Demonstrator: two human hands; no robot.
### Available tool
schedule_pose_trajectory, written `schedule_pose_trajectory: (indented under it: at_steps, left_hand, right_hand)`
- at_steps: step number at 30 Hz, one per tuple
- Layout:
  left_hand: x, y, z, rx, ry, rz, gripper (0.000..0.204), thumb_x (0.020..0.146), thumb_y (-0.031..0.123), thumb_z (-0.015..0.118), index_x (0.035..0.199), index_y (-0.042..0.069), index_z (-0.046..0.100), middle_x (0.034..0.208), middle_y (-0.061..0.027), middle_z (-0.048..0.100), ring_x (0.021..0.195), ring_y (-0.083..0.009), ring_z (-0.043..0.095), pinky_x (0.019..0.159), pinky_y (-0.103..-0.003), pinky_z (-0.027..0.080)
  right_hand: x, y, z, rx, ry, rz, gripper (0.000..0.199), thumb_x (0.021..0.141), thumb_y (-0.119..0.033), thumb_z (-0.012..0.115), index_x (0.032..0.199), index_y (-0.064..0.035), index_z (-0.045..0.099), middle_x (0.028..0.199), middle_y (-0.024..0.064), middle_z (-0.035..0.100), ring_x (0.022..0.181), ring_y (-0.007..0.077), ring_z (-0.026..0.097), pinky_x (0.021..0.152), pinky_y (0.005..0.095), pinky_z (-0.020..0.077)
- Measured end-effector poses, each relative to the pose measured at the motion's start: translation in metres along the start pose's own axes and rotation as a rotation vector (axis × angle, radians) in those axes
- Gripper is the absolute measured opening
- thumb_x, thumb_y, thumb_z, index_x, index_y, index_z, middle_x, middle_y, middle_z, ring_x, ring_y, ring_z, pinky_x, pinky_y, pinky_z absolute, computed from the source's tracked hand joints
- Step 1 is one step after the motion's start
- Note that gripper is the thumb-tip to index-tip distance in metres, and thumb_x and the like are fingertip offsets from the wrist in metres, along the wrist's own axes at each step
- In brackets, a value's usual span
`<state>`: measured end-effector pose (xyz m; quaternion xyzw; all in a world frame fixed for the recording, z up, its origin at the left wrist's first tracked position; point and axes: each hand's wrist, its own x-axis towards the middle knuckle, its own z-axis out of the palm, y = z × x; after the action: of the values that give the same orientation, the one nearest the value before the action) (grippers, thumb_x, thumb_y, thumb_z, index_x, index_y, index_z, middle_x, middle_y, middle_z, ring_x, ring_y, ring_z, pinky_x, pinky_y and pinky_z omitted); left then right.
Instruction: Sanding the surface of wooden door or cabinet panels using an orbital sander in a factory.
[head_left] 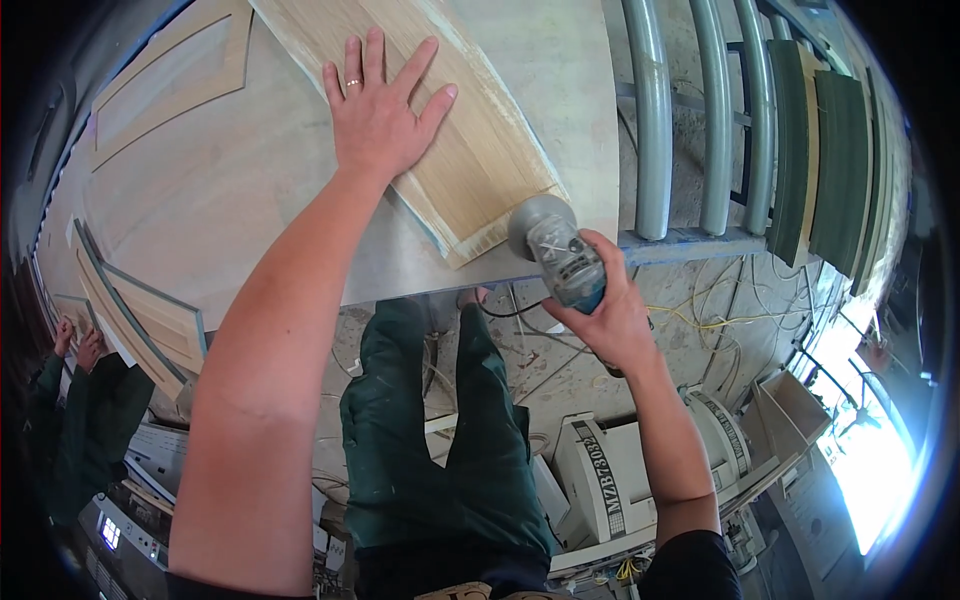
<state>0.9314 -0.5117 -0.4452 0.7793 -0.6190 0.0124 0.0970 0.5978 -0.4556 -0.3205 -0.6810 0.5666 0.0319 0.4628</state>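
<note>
Pale workbench over dusty concrete floor, cables strewn.

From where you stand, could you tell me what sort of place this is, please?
Most likely a woodworking shop: the left hand presses a veneered panel on a workbench, the right hand holds a power sander, and cables litter the concrete floor.

The wood panel under the left hand shows pale, matt, straight grain with whitish, rough-looking edges. The desk is smooth, dull light board. The power tool in the right hand has a grey, dusty, matt casing. Far right rails look like painted metal.
</note>
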Motion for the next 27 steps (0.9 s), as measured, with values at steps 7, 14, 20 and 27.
schedule_pose_trajectory:
  at_steps: [7,14,20,27]
  left_hand:
    - [0.002,0.000,-0.001,-0.003,0.001,-0.003,0.065,0.100,0.070,0.050,0.159,0.042,0.047,0.173,-0.0191,0.029,0.161,-0.0415,0.021,0.130,-0.062,0.008]
    - [0.003,-0.001,0.001,-0.006,0.024,0.006,0.065,0.100,0.069,0.052,0.159,0.041,0.049,0.171,-0.0206,0.032,0.159,-0.0426,0.024,0.129,-0.063,0.011]
    - [0.002,-0.001,0.001,-0.027,0.057,0.017,0.064,0.100,0.068,0.055,0.157,0.040,0.051,0.169,-0.0223,0.034,0.158,-0.0440,0.028,0.128,-0.064,0.014]
    - [0.003,0.004,0.000,-0.030,0.038,0.016,0.064,0.100,0.067,0.055,0.158,0.040,0.050,0.170,-0.0223,0.034,0.158,-0.0443,0.027,0.128,-0.064,0.013]
  right_hand:
    - [-0.002,0.002,0.001,0.120,0.154,0.058,0.094,0.077,-0.020,0.093,0.155,-0.0173,0.041,0.137,0.0206,0.065,0.124,0.0425,0.067,0.104,0.0478,0.0533]
    - [-0.015,-0.006,0.035,0.033,-0.092,-0.097,0.096,0.074,-0.024,0.096,0.154,-0.0148,0.043,0.140,0.0217,0.064,0.125,0.0410,0.067,0.104,0.0467,0.0549]
    - [0.002,-0.008,0.003,0.076,-0.037,0.108,0.094,0.075,-0.023,0.095,0.153,-0.0162,0.043,0.138,0.0211,0.066,0.124,0.0426,0.067,0.105,0.0474,0.0540]
    - [-0.010,-0.004,0.010,0.164,0.117,0.117,0.091,0.078,-0.023,0.092,0.153,-0.0152,0.042,0.136,0.0190,0.066,0.125,0.0420,0.067,0.104,0.0467,0.0545]
